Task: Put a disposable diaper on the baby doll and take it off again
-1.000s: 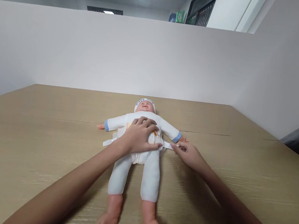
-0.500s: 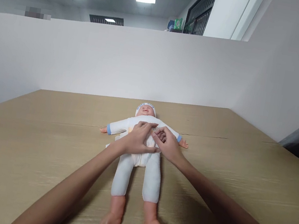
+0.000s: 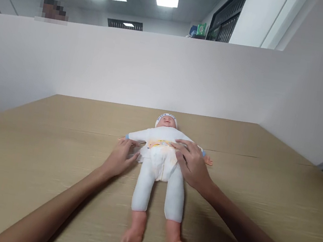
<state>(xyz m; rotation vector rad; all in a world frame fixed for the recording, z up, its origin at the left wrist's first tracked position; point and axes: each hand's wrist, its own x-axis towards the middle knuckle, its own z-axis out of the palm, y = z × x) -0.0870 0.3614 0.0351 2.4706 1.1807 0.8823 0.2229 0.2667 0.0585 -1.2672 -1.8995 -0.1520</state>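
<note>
A baby doll (image 3: 145,188) lies on its back with its feet towards me, in a white suit with blue cuffs and a white headband with lettering. Round its hips is a white diaper (image 3: 162,162) with a yellow and orange printed waistband. The diaper's side flap (image 3: 141,155) sticks out on the left, unfastened. My left hand (image 3: 121,157) is at this flap, thumb and fingers apart, with the fingertips partly hidden. My right hand (image 3: 194,165) rests on the diaper's right side, fingers spread over the waistband.
The doll lies on a wide wooden table (image 3: 60,186) with a seam across it. White partition walls (image 3: 157,70) enclose the back and sides. Beyond the partition, a blurred person's head (image 3: 53,10) shows at the left, and a green package (image 3: 201,29) stands farther back.
My left hand has moved from the doll's belly to the flap on the left. My right hand has opened from a pinch and lies on the waistband, now uncovered. The view has shifted slightly.
</note>
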